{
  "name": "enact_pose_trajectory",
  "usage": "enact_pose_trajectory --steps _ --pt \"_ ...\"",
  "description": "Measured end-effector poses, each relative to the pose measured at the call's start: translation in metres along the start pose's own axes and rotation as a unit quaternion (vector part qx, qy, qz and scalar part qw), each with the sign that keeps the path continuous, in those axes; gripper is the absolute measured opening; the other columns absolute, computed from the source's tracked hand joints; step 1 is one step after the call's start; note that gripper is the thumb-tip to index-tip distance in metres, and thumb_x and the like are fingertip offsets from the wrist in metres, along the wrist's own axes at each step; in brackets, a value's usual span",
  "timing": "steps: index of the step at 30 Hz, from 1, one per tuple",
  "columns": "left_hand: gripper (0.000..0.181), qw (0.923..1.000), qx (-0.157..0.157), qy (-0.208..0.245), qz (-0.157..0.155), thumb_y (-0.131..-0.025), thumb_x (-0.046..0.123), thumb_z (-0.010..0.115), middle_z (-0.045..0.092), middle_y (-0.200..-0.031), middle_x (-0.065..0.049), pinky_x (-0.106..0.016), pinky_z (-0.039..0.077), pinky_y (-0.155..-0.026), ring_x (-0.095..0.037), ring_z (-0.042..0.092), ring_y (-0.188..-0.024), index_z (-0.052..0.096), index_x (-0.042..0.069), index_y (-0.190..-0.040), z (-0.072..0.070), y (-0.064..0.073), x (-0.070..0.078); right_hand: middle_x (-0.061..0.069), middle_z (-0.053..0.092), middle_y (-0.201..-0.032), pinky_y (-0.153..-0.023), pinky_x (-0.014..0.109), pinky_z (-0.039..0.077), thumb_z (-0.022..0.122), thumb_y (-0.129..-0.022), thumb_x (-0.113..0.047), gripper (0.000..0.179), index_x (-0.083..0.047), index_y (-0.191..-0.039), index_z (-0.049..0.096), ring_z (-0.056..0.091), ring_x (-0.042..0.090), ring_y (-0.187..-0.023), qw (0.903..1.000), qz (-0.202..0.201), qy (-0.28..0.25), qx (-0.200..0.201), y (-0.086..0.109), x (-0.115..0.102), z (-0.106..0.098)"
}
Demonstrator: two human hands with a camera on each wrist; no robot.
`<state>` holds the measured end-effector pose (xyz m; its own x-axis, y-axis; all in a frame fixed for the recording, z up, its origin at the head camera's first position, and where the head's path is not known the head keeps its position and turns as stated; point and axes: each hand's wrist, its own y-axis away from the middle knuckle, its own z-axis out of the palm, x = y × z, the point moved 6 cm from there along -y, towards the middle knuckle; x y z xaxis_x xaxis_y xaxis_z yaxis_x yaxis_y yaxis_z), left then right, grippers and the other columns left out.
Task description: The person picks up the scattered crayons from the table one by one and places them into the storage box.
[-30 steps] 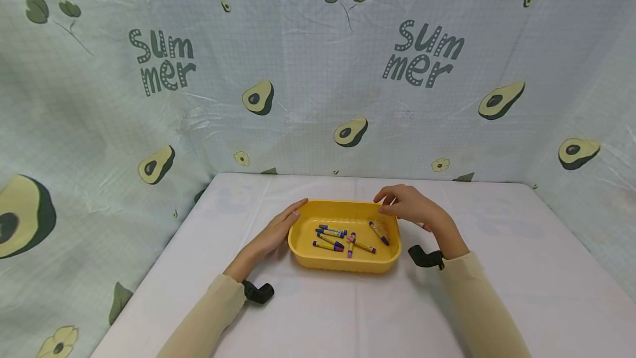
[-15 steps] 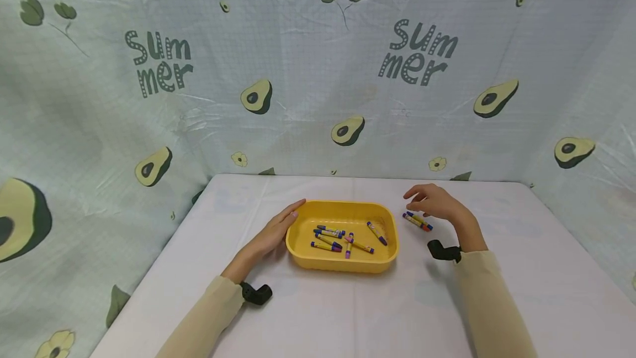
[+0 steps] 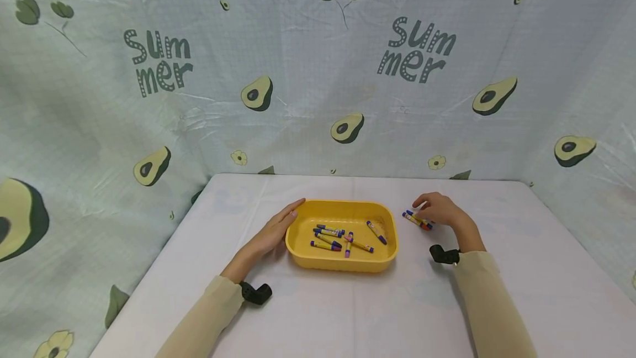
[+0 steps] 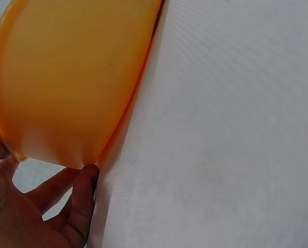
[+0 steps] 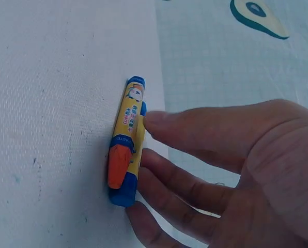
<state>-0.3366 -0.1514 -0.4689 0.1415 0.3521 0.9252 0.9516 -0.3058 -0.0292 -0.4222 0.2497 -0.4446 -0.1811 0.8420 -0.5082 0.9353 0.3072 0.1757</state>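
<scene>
A yellow plastic tray (image 3: 343,264) stands on the table with several crayons (image 3: 329,239) lying in it. My left hand (image 3: 270,232) rests against its left end, fingers touching the outer wall (image 4: 66,103) and rim. To the right of the tray, two crayons lie side by side on the table: an orange one (image 5: 127,116) in front, and a blue-ended one (image 5: 124,196) partly hidden behind it. My right hand (image 3: 439,210) is at these two, thumb and fingertips beside the rear crayon in the right wrist view, not wrapped round it.
A white cloth covers the table (image 3: 318,314). Behind and at the sides hangs a pale curtain (image 3: 298,43) printed with avocados and lettering. A black wrist camera (image 3: 255,293) sits on the left wrist, another camera (image 3: 444,254) on the right.
My right hand has moved from above the tray's right rim rightward, then down to the two crayons on the table. The left hand stays at the tray.
</scene>
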Motion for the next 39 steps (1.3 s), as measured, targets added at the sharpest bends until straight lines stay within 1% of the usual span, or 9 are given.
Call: enact_pose_trajectory --steps 5,9,14,17,21,26,30,34,39 --pt "0.050 1.0000 0.001 -0.006 -0.002 -0.115 0.035 0.030 0.027 -0.172 -0.006 -0.054 0.018 -0.131 -0.031 0.026 -0.159 0.029 0.025 -0.164 0.000 0.000 0.001 0.024 0.070 -0.119 -0.078 0.038 0.059 0.072 -0.090 -0.013 0.038 0.002 -0.125 0.070 0.068 0.025 -0.090 0.9999 -0.005 0.000 -0.016 -0.004 0.001 0.003" --pt "0.051 1.0000 0.004 -0.005 -0.002 -0.115 0.035 0.031 0.028 -0.172 -0.006 -0.053 0.019 -0.131 -0.030 0.027 -0.159 0.030 0.025 -0.164 0.000 -0.001 0.001 0.023 0.071 -0.117 -0.080 0.038 0.058 0.076 -0.090 -0.013 0.036 0.003 -0.121 0.071 0.066 0.024 -0.090 0.9997 -0.012 -0.004 -0.023 -0.005 0.000 0.006" --pt "0.050 1.0000 0.006 -0.001 -0.004 -0.114 0.034 0.031 0.028 -0.172 -0.006 -0.053 0.018 -0.131 -0.030 0.026 -0.159 0.030 0.025 -0.164 0.000 -0.001 0.000 0.018 0.072 -0.107 -0.078 0.036 0.056 0.078 -0.088 -0.012 0.031 0.003 -0.115 0.071 0.064 0.023 -0.087 0.9994 -0.018 -0.016 -0.026 -0.006 -0.002 0.006" --pt "0.050 1.0000 0.005 0.001 -0.005 -0.115 0.033 0.030 0.028 -0.172 -0.007 -0.054 0.018 -0.131 -0.030 0.026 -0.159 0.030 0.025 -0.164 0.001 -0.001 0.000 0.016 0.072 -0.104 -0.076 0.034 0.055 0.077 -0.089 -0.012 0.031 0.002 -0.116 0.070 0.064 0.021 -0.084 0.9993 -0.017 -0.019 -0.025 -0.006 -0.002 0.004" --pt "0.050 1.0000 0.004 -0.003 -0.006 -0.115 0.033 0.030 0.028 -0.172 -0.006 -0.053 0.019 -0.131 -0.031 0.027 -0.159 0.029 0.025 -0.164 0.001 -0.003 0.000 0.015 0.070 -0.104 -0.074 0.033 0.053 0.072 -0.092 -0.014 0.031 0.001 -0.119 0.069 0.062 0.022 -0.084 0.9995 -0.023 -0.019 -0.015 -0.005 -0.007 -0.002" --pt "0.051 1.0000 0.003 0.000 -0.003 -0.114 0.035 0.031 0.027 -0.172 -0.006 -0.053 0.019 -0.131 -0.030 0.026 -0.159 0.029 0.026 -0.164 0.000 -0.006 -0.002 0.018 0.069 -0.108 -0.074 0.035 0.056 0.070 -0.095 -0.015 0.031 0.002 -0.122 0.068 0.064 0.024 -0.086 0.9982 -0.056 -0.024 0.002 -0.002 -0.026 -0.012" --pt "0.051 1.0000 0.003 0.001 0.000 -0.114 0.036 0.031 0.027 -0.172 -0.005 -0.053 0.018 -0.131 -0.030 0.025 -0.160 0.029 0.026 -0.164 -0.001 -0.008 -0.002 0.017 0.070 -0.107 -0.075 0.034 0.057 0.069 -0.096 -0.015 0.032 0.002 -0.123 0.068 0.065 0.023 -0.086 0.9963 -0.081 -0.027 0.009 0.001 -0.046 -0.018" --pt "0.051 1.0000 0.006 -0.007 0.002 -0.114 0.037 0.031 0.027 -0.172 -0.005 -0.052 0.017 -0.131 -0.029 0.025 -0.160 0.029 0.026 -0.164 0.000 -0.009 -0.001 0.014 0.069 -0.103 -0.073 0.031 0.056 0.070 -0.095 -0.015 0.029 -0.001 -0.120 0.070 0.062 0.022 -0.084 0.9949 -0.096 -0.025 0.020 0.004 -0.063 -0.019" --pt "0.051 0.9999 0.010 -0.006 0.000 -0.114 0.037 0.031 0.028 -0.172 -0.004 -0.052 0.016 -0.132 -0.028 0.024 -0.160 0.030 0.026 -0.164 0.000 -0.011 -0.002 0.011 0.068 -0.100 -0.073 0.030 0.056 0.071 -0.095 -0.013 0.024 -0.004 -0.117 0.071 0.061 0.021 -0.084 0.9924 -0.118 -0.017 0.029 0.005 -0.082 -0.016"
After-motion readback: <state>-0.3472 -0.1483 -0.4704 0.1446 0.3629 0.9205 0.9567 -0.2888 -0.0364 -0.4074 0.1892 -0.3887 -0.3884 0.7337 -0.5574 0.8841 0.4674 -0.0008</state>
